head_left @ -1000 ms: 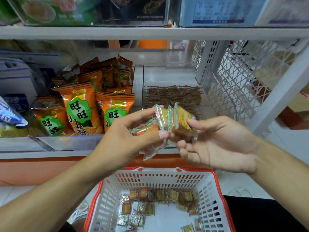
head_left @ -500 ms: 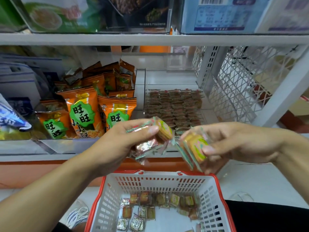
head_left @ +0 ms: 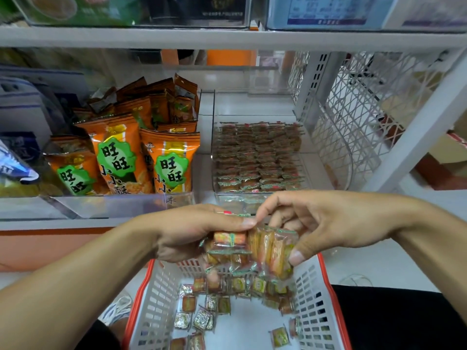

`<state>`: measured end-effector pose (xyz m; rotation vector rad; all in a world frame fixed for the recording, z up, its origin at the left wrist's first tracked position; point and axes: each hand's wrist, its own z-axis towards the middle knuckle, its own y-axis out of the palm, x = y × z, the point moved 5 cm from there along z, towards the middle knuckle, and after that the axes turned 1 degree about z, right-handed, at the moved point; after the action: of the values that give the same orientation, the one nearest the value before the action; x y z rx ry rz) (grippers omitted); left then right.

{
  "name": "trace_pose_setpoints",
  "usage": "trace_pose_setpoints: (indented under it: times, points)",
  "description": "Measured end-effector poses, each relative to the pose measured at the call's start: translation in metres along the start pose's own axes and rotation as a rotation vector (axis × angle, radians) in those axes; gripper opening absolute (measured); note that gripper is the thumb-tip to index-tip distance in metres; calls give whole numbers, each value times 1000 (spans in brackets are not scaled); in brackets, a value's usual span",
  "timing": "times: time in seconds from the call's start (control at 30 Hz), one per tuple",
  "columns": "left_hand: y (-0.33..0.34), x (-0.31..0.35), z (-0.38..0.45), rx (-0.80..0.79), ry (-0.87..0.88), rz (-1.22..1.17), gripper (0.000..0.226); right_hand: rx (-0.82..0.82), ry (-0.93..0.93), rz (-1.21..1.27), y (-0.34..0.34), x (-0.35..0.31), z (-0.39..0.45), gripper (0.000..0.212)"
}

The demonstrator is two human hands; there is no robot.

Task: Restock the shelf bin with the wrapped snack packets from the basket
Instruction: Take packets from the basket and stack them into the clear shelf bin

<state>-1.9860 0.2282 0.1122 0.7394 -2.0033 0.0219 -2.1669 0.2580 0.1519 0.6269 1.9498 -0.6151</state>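
My left hand (head_left: pixel 192 233) and my right hand (head_left: pixel 321 223) meet above the basket, both gripping a bunch of small clear-wrapped snack packets (head_left: pixel 252 251). The right thumb and fingers pinch a few upright packets at the bunch's right side. The clear shelf bin (head_left: pixel 260 200) stands just behind the hands, with rows of the same packets (head_left: pixel 257 157) filling its front half. Below, the white basket with a red rim (head_left: pixel 151 294) holds several loose packets (head_left: pixel 227 296) on its floor.
Orange snack bags (head_left: pixel 141 152) fill the bin to the left. A white lattice shelf side (head_left: pixel 358 117) and a slanted post (head_left: pixel 414 132) stand at the right. The upper shelf edge (head_left: pixel 227 37) runs overhead.
My hands came down from in front of the bin to just over the basket. They drew apart with separate packets, then came together again on one bunch.
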Motion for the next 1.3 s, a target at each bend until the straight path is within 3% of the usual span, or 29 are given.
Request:
trace_pose_setpoints:
  times: [0.1, 0.43, 0.6, 0.67, 0.73, 0.77, 0.83, 0.93, 0.97, 1.13, 1.3]
  points:
    - [3, 0, -1, -55, -33, 20, 39, -34, 17, 27, -1, 4, -1, 80]
    - [10, -3, 4, 30, -99, -1, 46, -67, 101, 70, 1, 14, -4, 59]
    - [6, 11, 4, 128, 1, -163, 32, 116, -20, 116, -21, 6, -9, 51]
    - [1, 19, 6, 249, 122, -246, 40, 236, -83, 207, -35, -2, -14, 52]
    - [-6, 27, 9, 416, 287, -301, 53, 473, -99, 202, -55, -5, -18, 56]
    - [-7, 31, 10, 472, 356, -312, 55, 636, -77, 77, -66, -6, -20, 58]
    - [-6, 39, 11, 515, 458, -313, 50, 913, 63, -405, -85, -9, -21, 62]
    - [-6, 48, 14, 543, 535, -215, 35, 1009, 332, -1189, -102, -15, -2, 60]
    - [-7, 49, 15, 556, 543, -177, 33, 1004, 409, -1349, -109, -15, 8, 55]
    - [-16, 45, 18, 591, 487, -90, 27, 853, 698, -1458, -147, -11, 48, 41]
    - [-21, 44, 21, 574, 458, -95, 29, 723, 755, -1600, -162, -5, 68, 30]
